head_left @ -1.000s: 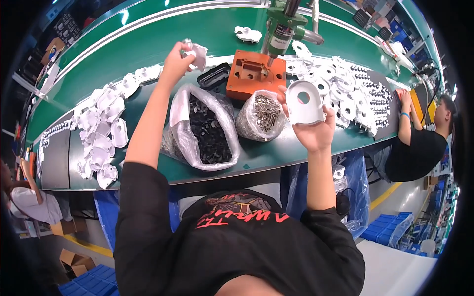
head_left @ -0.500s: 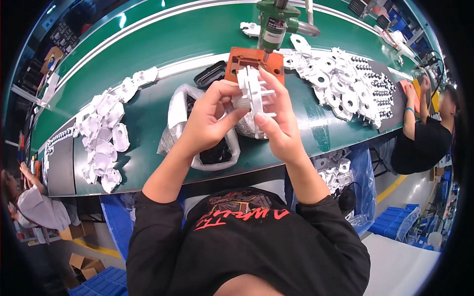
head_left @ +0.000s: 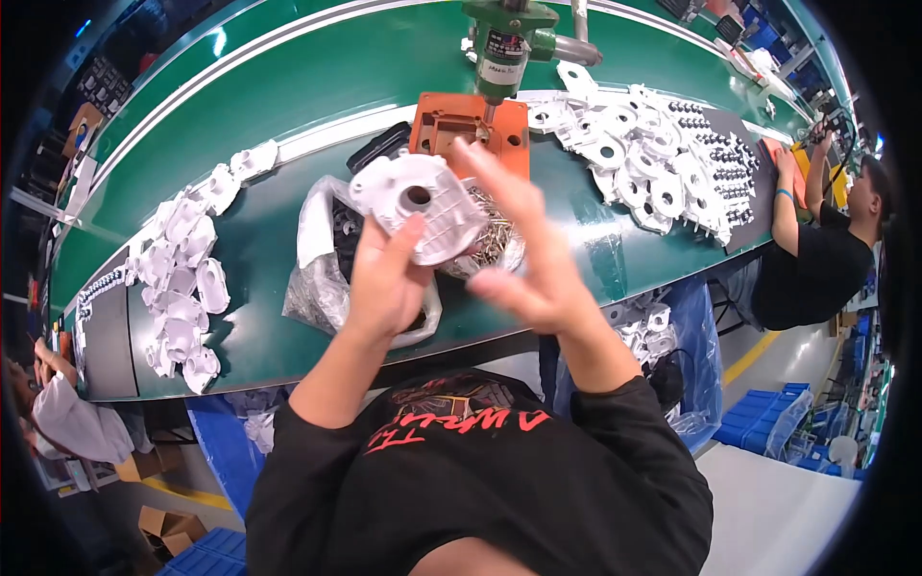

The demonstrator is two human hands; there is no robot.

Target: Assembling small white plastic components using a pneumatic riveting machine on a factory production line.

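A white plastic housing with a round hole and ribs is gripped in my left hand, the thumb lying on its face. My right hand is apart from it, just to the right, slightly blurred, its fingers and thumb spread and nothing between them. Beyond the hands sits an orange fixture block under a green press. Partly covered by my right hand is a bag of small metal screws. Behind my left arm a white-lined bag holds black parts.
White housings lie in a pile at the left and another pile at the right, beside rows of small black parts. A black tray sits left of the fixture. Co-workers work at both ends. Blue-lined bins stand below the table edge.
The white housing has turned from edge-on to face up and moved left and down in my left hand. My right hand has let go of it and opened.
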